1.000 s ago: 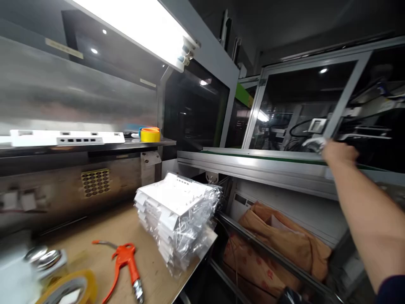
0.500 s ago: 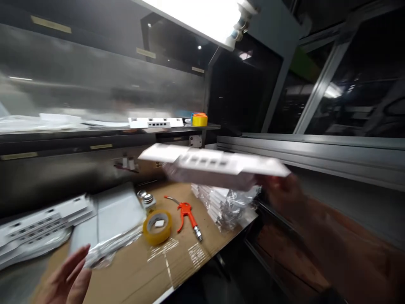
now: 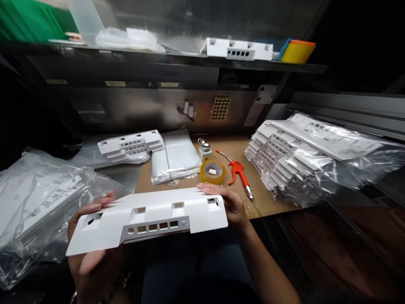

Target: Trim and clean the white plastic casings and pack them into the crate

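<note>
A long white plastic panel (image 3: 148,215) with a row of square cut-outs lies across both my hands, low in the view above my lap. My left hand (image 3: 91,261) supports its left end from below, fingers showing above the top edge. At the right end, my right hand (image 3: 229,202) grips the panel with fingers along the top edge. A stack of similar white panels in clear bags (image 3: 303,152) rests on the bench to the right.
On the cardboard-covered bench (image 3: 240,147) lie a yellow tape roll (image 3: 213,172), an orange air blow gun (image 3: 238,173), a small bottle (image 3: 205,150), clear bags (image 3: 175,158) and several white panels (image 3: 131,143). Bagged panels (image 3: 38,202) sit at left. A shelf (image 3: 190,63) holds another panel (image 3: 237,48).
My right hand reached to the conveyor at right, then carried a white panel across to the bench. My view swung left and down; now both hands hold the panel in front of me.
</note>
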Action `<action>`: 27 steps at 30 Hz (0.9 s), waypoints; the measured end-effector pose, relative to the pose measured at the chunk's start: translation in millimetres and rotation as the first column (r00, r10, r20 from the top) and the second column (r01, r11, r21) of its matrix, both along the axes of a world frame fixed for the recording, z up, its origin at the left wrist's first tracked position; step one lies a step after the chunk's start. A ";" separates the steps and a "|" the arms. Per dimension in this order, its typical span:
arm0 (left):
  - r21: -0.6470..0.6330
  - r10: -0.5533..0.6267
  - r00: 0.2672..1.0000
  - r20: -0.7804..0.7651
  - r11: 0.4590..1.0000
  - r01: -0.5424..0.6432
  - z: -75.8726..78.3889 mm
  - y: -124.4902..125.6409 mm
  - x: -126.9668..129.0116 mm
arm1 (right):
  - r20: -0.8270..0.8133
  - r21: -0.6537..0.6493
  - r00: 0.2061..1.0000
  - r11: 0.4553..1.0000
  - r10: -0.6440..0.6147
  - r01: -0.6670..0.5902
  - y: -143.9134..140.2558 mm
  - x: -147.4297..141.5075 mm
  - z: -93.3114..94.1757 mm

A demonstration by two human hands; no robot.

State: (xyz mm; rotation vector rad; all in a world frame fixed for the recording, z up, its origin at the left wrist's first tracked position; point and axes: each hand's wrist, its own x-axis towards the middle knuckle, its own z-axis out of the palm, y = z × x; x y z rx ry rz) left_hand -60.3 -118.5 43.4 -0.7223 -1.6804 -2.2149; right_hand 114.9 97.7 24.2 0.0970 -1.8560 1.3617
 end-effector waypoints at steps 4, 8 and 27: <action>0.134 0.098 0.993 -0.064 0.987 -0.089 -13.7 6.3 -4.6 | 0.026 -0.071 0.999 0.997 -0.041 0.042 -10.2 -1.0 -11.5; 0.096 0.156 0.986 -0.051 0.984 -0.151 -17.1 15.7 -0.2 | 0.084 -0.106 0.992 0.989 -0.092 0.101 -8.3 4.4 -17.3; -0.116 -0.164 0.986 0.041 0.979 0.168 -0.1 5.7 40.6 | 0.162 -0.252 0.979 0.954 -0.123 0.161 -3.6 17.9 -52.0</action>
